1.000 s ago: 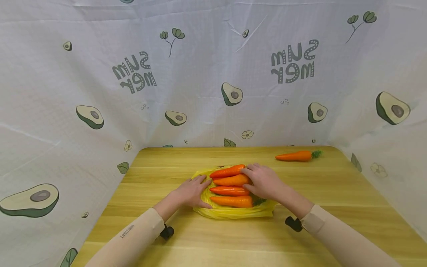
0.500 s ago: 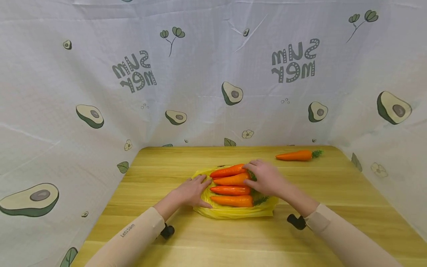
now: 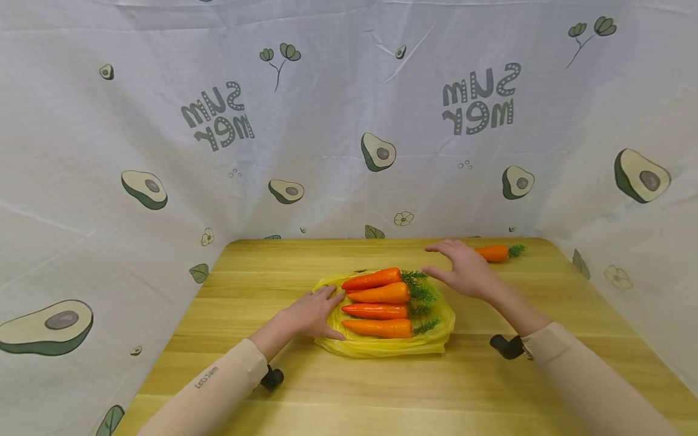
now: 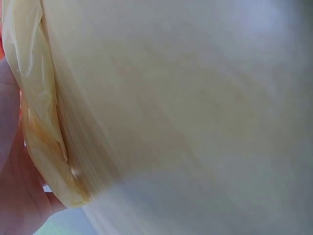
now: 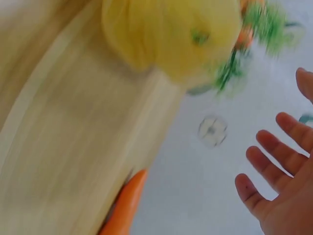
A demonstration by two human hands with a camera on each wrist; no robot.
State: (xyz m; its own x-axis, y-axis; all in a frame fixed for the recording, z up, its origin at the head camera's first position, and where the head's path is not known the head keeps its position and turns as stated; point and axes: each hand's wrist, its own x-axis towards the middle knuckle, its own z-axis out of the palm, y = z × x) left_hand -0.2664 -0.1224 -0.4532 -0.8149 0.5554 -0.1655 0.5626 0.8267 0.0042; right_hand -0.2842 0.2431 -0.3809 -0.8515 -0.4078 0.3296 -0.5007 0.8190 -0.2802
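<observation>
Yellow bag's (image 3: pixel 382 346) left edge under left hand (image 3: pixel 312 313).

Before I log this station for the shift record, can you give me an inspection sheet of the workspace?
Surface: wooden table, light grain.
Job's things: four carrots side by side on a yellow plastic bag, leafy tops to the right; one loose carrot near the far right edge.
Clutter: nothing seen.
Hands: left hand flat on the bag's left edge, fingers straight; right hand open, above the table between the bag and the loose carrot, holding nothing.
Cables: nothing seen; a black wrist camera mount at the right sleeve.
Surroundings: white avocado-print cloth behind and at both sides.
</observation>
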